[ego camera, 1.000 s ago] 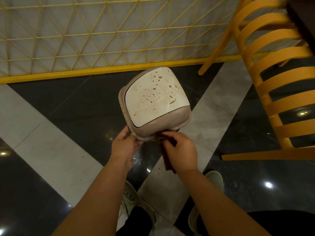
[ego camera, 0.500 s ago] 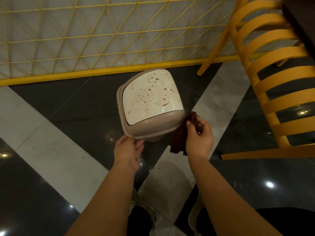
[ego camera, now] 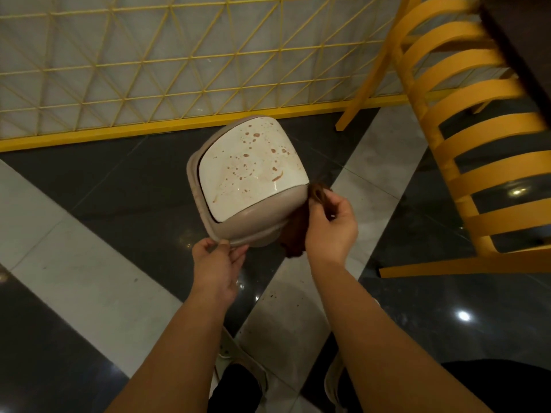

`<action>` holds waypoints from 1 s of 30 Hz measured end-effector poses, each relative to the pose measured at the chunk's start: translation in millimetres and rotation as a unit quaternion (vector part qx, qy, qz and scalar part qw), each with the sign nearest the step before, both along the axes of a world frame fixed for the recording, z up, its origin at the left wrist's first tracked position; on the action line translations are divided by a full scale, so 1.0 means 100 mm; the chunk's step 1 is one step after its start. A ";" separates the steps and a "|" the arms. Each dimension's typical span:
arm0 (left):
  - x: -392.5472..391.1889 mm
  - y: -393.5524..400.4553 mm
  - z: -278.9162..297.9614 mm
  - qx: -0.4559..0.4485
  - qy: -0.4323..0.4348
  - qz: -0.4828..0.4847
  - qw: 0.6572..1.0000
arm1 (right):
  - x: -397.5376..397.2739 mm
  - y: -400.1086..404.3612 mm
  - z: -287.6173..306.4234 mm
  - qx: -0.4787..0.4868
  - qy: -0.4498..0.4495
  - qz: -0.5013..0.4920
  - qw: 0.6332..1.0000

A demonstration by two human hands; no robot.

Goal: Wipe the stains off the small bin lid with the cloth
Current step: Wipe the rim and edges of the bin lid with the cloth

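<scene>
The small bin lid is held in the air in front of me, tilted, its white flap set in a beige frame and speckled with brown stains. My left hand pinches the frame's near corner from below. My right hand holds a dark brown cloth against the lid's right edge, most of the cloth hanging behind the hand and the frame.
A yellow slatted chair stands close on the right, beside a dark table edge. A yellow wire partition runs across the back. Below are glossy dark and grey floor tiles and my shoes.
My right hand left the lid's near edge, carried the cloth out to the right side and brought it up against the frame. The lid tilted and rotated slightly in my left hand.
</scene>
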State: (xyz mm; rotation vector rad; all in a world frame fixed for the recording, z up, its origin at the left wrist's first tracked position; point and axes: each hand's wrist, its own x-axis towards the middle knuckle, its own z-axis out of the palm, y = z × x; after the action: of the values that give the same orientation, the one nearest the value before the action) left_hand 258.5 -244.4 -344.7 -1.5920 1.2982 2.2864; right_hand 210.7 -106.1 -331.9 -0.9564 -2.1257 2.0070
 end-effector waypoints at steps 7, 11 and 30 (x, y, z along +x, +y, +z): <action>0.01 0.05 -0.01 0.016 0.020 0.018 0.999 | 0.43 -0.24 -0.25 0.051 -0.051 0.204 0.976; 0.03 -0.12 -0.09 0.028 0.012 0.067 0.997 | 0.52 -0.05 -0.32 0.067 -0.101 0.196 0.973; -0.03 0.10 -0.01 0.015 0.026 0.094 0.995 | 0.46 -0.28 -0.37 0.028 -0.043 0.080 0.995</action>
State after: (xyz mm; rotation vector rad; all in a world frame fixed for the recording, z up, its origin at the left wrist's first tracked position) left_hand 255.4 -234.0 -346.0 -1.7252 1.1631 2.4585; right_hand 256.6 -134.1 -369.0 -0.9080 -2.3611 1.9974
